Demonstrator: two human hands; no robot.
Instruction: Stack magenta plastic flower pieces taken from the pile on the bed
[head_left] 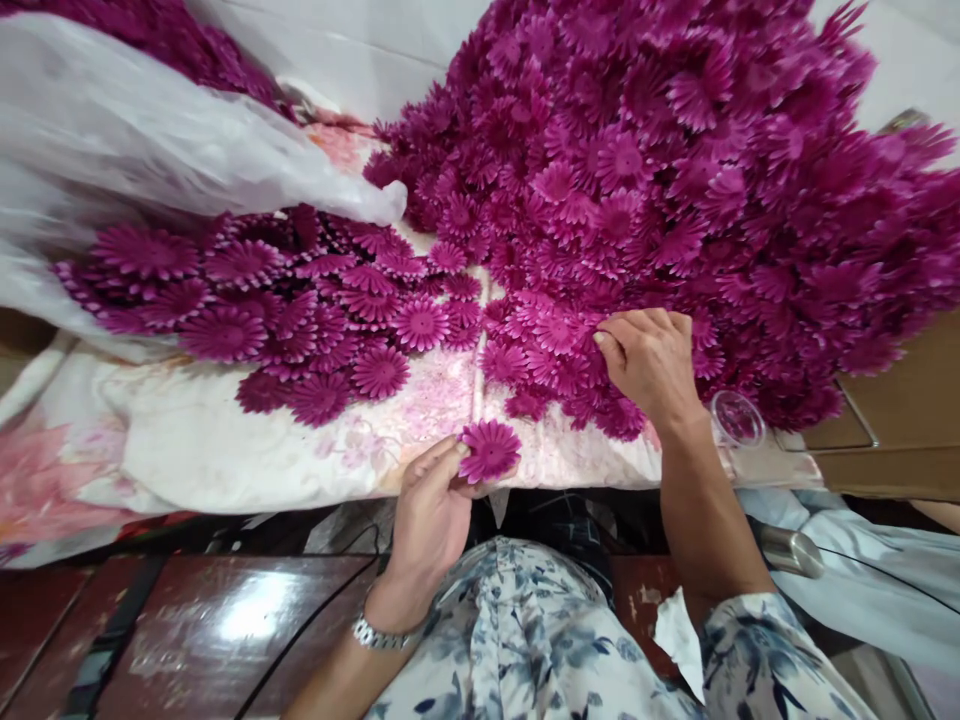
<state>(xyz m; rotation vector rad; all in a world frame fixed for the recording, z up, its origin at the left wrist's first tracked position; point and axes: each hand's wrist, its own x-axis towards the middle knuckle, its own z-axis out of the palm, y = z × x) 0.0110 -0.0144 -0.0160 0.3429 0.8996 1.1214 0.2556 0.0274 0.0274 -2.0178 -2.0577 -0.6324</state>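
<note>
Between the thumb and fingers of my left hand [433,515] is a single magenta artificial flower head [490,450], its face turned up, just over the table's front edge. My right hand [651,365] is at the near side of a big heap of the same magenta flower heads [637,180]. Its fingers are curled in against the thumb, and whatever they pinch is hidden among the petals. A lower spread of flower heads [322,310] lies to the left, several of them face up.
A flowered cloth [202,430] covers the table. White plastic sheeting [172,140] lies over flowers at the left. A small clear round dish [737,418] sits right of my right forearm, near a cardboard box [900,420]. A dark cable [307,630] runs below the table edge.
</note>
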